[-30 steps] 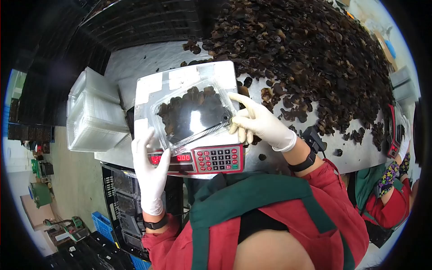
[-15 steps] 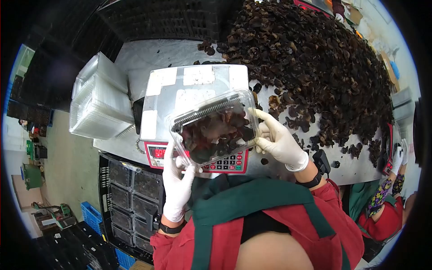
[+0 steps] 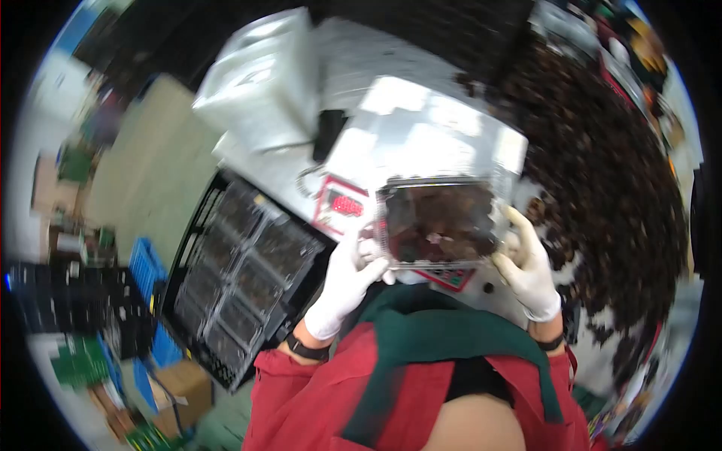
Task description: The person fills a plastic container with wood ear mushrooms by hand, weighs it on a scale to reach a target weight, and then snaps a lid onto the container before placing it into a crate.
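Note:
A clear plastic clamshell box [image 3: 440,223] filled with dark, ear-shaped mushrooms is held up between my hands, over the front part of a weighing scale [image 3: 410,143]. My white-gloved left hand [image 3: 346,282] grips the box at its lower left corner. On the right side, my gloved right hand [image 3: 531,272] closes its thumb and fingers on the edge. Blur hides whether the lid is fully fastened. Red digits glow on the scale's display [image 3: 347,205], too smeared to read. Part of the keypad [image 3: 451,278] shows below the box.
A big heap of dark mushrooms [image 3: 602,158] covers the table's right side. Stacked clear boxes [image 3: 263,83] stand left of the scale. Lower left, a black crate [image 3: 174,319] holds several filled boxes. A cardboard box [image 3: 188,391] and blue crates [image 3: 147,263] lie beyond it.
My view has turned toward the left, so the crate now shows more fully. The clamshell box has gone from tilted to nearly level in view. Both hands still hold it.

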{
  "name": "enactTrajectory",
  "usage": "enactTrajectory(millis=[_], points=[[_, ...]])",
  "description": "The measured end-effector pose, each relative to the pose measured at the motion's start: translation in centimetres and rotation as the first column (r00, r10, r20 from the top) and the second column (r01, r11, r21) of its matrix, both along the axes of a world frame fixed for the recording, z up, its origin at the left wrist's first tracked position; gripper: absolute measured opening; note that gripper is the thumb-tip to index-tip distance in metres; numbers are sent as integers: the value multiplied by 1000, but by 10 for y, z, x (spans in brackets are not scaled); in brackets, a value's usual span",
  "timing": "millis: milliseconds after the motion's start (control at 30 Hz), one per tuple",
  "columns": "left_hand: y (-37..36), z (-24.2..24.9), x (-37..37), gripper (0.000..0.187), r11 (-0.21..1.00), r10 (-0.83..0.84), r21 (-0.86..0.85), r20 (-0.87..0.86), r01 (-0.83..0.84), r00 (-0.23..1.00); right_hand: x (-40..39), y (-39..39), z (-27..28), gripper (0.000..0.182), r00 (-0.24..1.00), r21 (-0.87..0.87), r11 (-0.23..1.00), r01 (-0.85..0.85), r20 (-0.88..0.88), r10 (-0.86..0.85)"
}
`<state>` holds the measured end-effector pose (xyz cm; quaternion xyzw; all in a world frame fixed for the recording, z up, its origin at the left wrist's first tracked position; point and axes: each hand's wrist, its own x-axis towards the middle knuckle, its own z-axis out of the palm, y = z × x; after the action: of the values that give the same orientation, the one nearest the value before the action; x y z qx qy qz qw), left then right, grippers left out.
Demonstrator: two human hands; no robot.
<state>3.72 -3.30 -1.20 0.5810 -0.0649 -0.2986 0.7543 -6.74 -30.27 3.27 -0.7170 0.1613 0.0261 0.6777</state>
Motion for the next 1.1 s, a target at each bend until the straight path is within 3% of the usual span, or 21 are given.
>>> enactTrajectory(millis=[100,167,200,300,367,433,500,567,633,700,733,767,833,867,900,967,1033,1067,1100], points=[[44,2,-2,85,995,65,-64,-90,-71,994,17,21,8,77,982,154,979,-134,-111,152],[83,-10,-3,87,976,126,-161,-125,-145,984,26,32,1,79,935,173,919,-354,33,353],[106,-14,-4,87,976,167,-124,-113,-180,980,31,37,-5,77,917,114,911,-395,98,386],[182,-28,-9,84,939,344,18,-55,-344,937,41,45,-6,72,929,0,931,-364,66,363],[225,-35,-5,81,923,380,91,-43,-375,924,41,45,-6,70,937,28,937,-348,47,346],[285,-73,9,72,904,362,242,5,-353,932,40,42,-6,65,954,82,950,-301,7,301],[327,-117,32,70,810,477,312,143,-497,867,37,38,-6,63,954,61,952,-300,-12,301],[313,-125,47,70,576,770,340,78,-743,633,31,34,-8,61,955,42,955,-293,-31,294],[309,-148,65,87,498,838,414,-6,-762,545,22,29,-11,56,964,-26,964,-263,-37,262],[300,-187,82,97,327,711,476,445,-816,544,13,24,-13,54,977,-52,976,-211,-24,210],[282,-178,86,100,340,801,390,356,-856,481,7,20,-15,53,984,-24,984,-175,-28,174],[276,-187,96,97,248,824,389,397,-887,404,3,16,-16,52,990,3,990,-139,-31,139],[275,-193,121,92,241,742,355,533,-903,407,-6,8,-16,50,995,33,995,-93,-43,95],[287,-200,138,85,247,625,441,607,-863,490,-10,5,-18,50,993,28,995,-91,-66,93],[291,-207,156,77,39,442,568,728,-822,524,-14,1,-18,49,992,23,996,-90,-89,92],[248,-120,165,72,-268,260,891,433,-366,863,-19,-3,-14,48,997,5,999,-44,-69,44],[231,-96,186,65,-288,-5,662,722,-692,692,-22,-8,-10,47,996,-32,997,-77,-57,75],[212,-72,202,59,-97,-156,475,860,-874,485,-24,-8,-10,45,997,-36,998,-59,-47,57],[191,-40,215,54,129,-245,267,942,-955,231,-25,-8,-11,45,999,-31,999,-15,-42,14]])
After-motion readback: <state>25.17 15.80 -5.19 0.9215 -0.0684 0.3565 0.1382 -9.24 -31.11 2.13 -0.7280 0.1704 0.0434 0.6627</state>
